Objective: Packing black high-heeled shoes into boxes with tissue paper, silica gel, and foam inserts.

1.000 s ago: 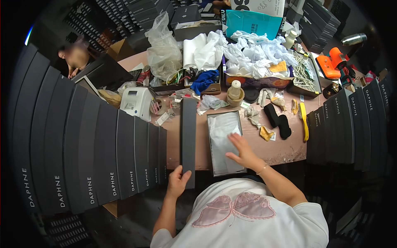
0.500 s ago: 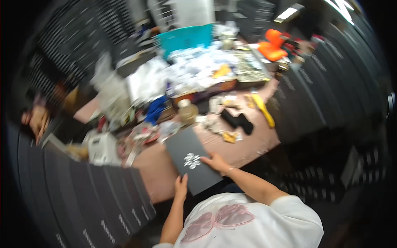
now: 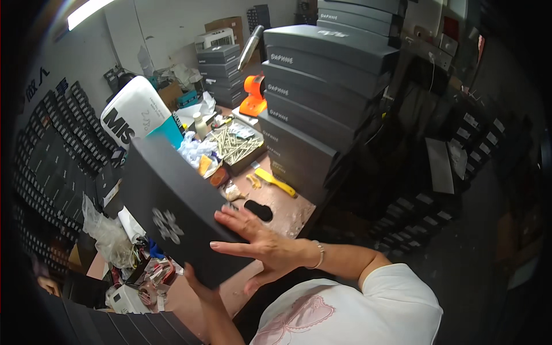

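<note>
A dark grey shoe box (image 3: 190,213) with a pale flower-like emblem is raised above the table and tilted, its emblem side facing me. My left hand (image 3: 202,290) grips its lower edge near the corner; most of those fingers are hidden behind the box. Against the right end of the box lies my right hand (image 3: 253,238), fingers stretched and spread, touching its side. Just beyond the right hand, a black flat piece (image 3: 259,210) and a yellow-handled tool (image 3: 276,183) rest on the pinkish tabletop (image 3: 290,215).
Tall stacks of matching grey boxes (image 3: 322,86) rise at the table's right side. A tray of pale sticks (image 3: 236,144), crumpled white paper (image 3: 198,150) and an orange tape dispenser (image 3: 253,98) stand farther back. A clear plastic bag (image 3: 106,236) and a white container (image 3: 127,300) lie left.
The view has swung to the right, toward the tall stacks. The shoe box has been lifted and tipped up, and my right hand has spread out along its side.
</note>
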`<state>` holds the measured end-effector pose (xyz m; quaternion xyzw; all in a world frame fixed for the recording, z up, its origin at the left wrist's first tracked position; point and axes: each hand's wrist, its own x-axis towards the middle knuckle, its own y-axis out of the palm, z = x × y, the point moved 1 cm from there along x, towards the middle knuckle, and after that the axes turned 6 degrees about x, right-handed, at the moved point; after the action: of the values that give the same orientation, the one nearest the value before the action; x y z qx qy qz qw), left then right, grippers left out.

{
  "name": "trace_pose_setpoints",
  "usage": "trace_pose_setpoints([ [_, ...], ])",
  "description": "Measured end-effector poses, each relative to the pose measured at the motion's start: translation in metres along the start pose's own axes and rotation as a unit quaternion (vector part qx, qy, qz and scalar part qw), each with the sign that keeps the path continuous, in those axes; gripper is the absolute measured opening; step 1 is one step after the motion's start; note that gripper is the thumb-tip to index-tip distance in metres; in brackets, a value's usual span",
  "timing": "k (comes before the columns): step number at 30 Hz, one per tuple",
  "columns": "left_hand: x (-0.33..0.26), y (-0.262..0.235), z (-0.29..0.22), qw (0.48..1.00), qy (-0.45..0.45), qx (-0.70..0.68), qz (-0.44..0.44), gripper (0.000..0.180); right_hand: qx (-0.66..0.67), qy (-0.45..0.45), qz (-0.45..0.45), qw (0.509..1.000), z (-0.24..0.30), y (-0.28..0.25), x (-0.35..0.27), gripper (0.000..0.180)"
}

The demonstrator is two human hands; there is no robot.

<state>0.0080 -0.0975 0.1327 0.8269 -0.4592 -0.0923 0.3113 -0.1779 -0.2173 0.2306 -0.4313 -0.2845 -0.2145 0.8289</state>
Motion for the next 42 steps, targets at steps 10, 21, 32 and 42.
trace_pose_setpoints([
  [10,0.097,0.397,-0.058,0.922,0.136,0.136,0.337,0.064,-0.007,-0.038,-0.388,0.921,0.036,-0.384,0.012,0.044],
  [21,0.088,0.361,-0.01,0.734,0.196,0.489,0.429,0.065,-0.148,0.045,-0.486,0.86,-0.04,-0.492,-0.017,0.035],
  [32,-0.069,0.042,-0.048,0.803,-0.037,0.53,0.271,0.063,-0.054,-0.34,-0.104,0.933,0.097,-0.144,0.152,0.043],
  [42,-0.229,-0.048,-0.092,0.883,0.063,0.46,-0.071,0.052,-0.138,-0.642,-0.13,0.743,0.399,0.067,0.332,0.087],
])
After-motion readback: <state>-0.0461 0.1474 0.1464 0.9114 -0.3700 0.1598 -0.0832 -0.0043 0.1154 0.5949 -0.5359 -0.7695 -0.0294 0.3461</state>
